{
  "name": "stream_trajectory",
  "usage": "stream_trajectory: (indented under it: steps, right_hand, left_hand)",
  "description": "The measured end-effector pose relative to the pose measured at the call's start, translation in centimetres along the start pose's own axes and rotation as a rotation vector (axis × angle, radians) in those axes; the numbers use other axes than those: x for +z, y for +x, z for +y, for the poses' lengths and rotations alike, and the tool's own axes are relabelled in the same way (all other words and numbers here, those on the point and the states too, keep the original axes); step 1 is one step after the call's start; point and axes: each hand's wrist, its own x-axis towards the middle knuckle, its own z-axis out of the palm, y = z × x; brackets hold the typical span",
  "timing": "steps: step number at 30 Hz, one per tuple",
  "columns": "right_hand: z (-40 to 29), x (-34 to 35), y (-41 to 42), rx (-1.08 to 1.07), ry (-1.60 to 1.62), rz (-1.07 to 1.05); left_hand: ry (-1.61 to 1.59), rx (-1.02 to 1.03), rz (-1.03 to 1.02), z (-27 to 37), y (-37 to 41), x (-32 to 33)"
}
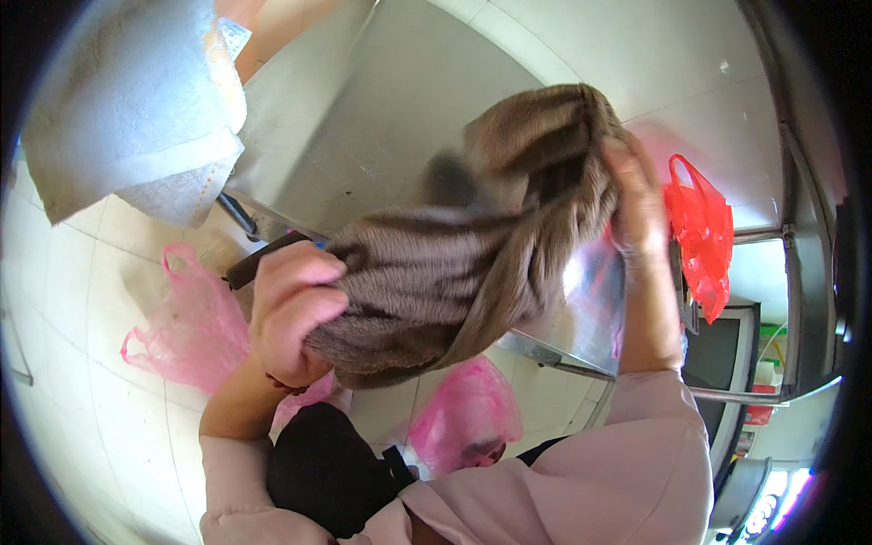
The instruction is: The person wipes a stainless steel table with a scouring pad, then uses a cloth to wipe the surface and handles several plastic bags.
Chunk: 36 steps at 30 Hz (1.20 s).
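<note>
A brown fluffy cloth (436,266) hangs bunched and folded between my two hands, above a metal tabletop (368,136). At the lower left, my left hand (293,306) has its fingers curled round one end of it. My right hand (633,191), somewhat blurred, grips the far end near a thick seam or hem. Behind the cloth, a dark blurred patch shows on the metal surface; what it is cannot be told. The cloth hides part of the tabletop.
A pale fleecy cloth (136,116) hangs at the upper left. Pink plastic bags (197,320) lie low at the left and below the table's near edge. A red plastic bag (702,238) hangs at the right, by a metal rack (793,306). A dark bar juts out near my left hand.
</note>
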Motion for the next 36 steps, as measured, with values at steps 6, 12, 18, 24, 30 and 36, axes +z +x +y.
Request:
stream_trajectory:
  steps: [6,12,18,24,30,36]
  right_hand:
    - [5.4,6.7,0.9,-0.502,-1.04,-0.184]
    - [4.7,13.6,10.3,-0.381,-1.051,-0.043]
    - [3.6,12.6,4.2,-0.921,-0.736,-0.504]
    - [2.3,7.0,-3.2,-0.892,-0.686,-0.793]
    - [1.7,8.4,-4.7,-0.88,-0.724,-0.685]
    - [-0.1,15.0,-2.2,-0.915,-0.903,-0.518]
  left_hand:
    - [0.035,-0.204,0.189,-0.9,0.2,0.7]
    - [0.101,-0.079,-0.071,0.3,-0.6,2.3]
    - [0.108,0.106,-0.124,-0.1,-2.0,3.9]
    - [-0.025,0.344,-0.331,1.1,-3.0,3.8]
    - [0.029,0.258,-0.285,1.0,-4.1,3.6]
    - [0.214,0.003,-0.144,0.9,-3.7,1.5]
